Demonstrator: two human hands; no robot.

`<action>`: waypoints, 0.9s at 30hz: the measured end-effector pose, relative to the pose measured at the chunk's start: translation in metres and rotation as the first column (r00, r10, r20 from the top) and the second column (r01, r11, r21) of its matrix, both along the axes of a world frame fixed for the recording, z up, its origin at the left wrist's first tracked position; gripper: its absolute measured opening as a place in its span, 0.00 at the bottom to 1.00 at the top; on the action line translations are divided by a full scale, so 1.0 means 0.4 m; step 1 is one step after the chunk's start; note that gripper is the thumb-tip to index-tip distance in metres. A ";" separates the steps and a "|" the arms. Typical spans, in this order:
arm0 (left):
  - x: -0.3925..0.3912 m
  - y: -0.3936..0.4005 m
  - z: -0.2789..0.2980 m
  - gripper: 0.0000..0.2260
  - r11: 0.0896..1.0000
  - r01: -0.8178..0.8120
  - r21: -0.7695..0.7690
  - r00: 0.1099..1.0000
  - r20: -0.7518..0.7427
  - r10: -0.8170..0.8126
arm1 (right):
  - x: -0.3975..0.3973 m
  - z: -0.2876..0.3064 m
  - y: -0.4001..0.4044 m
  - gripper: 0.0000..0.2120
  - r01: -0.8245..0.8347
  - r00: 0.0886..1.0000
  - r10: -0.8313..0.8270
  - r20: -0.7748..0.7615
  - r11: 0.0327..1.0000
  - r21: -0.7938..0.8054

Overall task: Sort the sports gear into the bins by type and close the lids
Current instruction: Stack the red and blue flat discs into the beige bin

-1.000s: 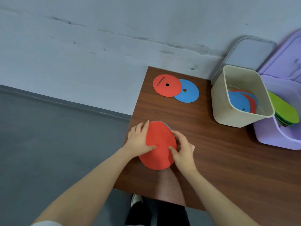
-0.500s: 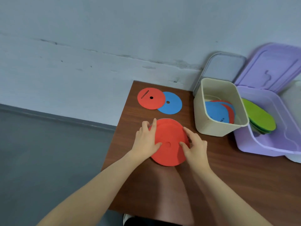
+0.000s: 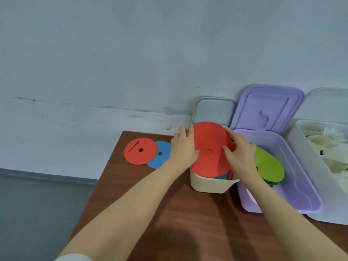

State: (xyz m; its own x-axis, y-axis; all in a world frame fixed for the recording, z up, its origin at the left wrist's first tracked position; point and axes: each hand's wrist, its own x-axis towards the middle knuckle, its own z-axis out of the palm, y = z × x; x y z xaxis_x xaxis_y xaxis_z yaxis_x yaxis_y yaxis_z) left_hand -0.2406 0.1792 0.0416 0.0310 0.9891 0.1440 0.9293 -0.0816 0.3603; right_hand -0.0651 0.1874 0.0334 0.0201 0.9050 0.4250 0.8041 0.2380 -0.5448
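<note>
I hold a large red disc (image 3: 209, 147) tilted over the open beige bin (image 3: 209, 184). My left hand (image 3: 183, 149) grips its left edge and my right hand (image 3: 240, 154) grips its right edge, thumbs on its face. Blue discs show inside the bin beneath it. On the table to the left lie a smaller red disc (image 3: 140, 151) and, partly under it, a blue disc (image 3: 160, 156). The purple bin (image 3: 301, 185) on the right holds green discs (image 3: 269, 166), its lid (image 3: 267, 108) standing open.
A grey lid (image 3: 212, 110) leans on the wall behind the beige bin. A clear bin (image 3: 331, 210) with pale fluffy items stands at the far right. The brown table (image 3: 169, 213) ends at a left edge, with grey floor below.
Both hands lifted the large red disc off the table and carried it right and away, from the near-left table area to over the beige bin. The view swung right.
</note>
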 end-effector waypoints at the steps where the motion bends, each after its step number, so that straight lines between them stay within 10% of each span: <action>1: 0.023 0.019 -0.002 0.40 1.000 0.005 -0.004 1.000 -0.013 -0.005 | 0.020 -0.003 0.018 0.25 0.017 0.999 -0.016 0.034 1.000 -0.014; 12: 0.093 0.103 -0.103 0.33 0.985 0.036 -0.171 0.945 -0.315 -0.089 | 0.096 -0.113 0.087 0.16 0.153 0.890 -0.001 0.455 0.942 -0.298; 27: -0.234 0.025 -0.099 0.26 0.988 -0.120 -0.099 0.960 -0.265 0.090 | -0.164 -0.090 0.085 0.18 -0.194 0.951 0.206 0.231 0.978 -0.072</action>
State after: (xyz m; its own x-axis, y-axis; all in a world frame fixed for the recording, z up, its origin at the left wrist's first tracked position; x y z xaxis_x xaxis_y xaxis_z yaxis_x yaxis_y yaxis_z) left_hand -0.3344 0.1891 0.0019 -0.0527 0.9981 0.0316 0.9930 0.0490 0.1076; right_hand -0.1306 0.2213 -0.0025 -0.2590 0.8995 0.3518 0.8495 0.3855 -0.3601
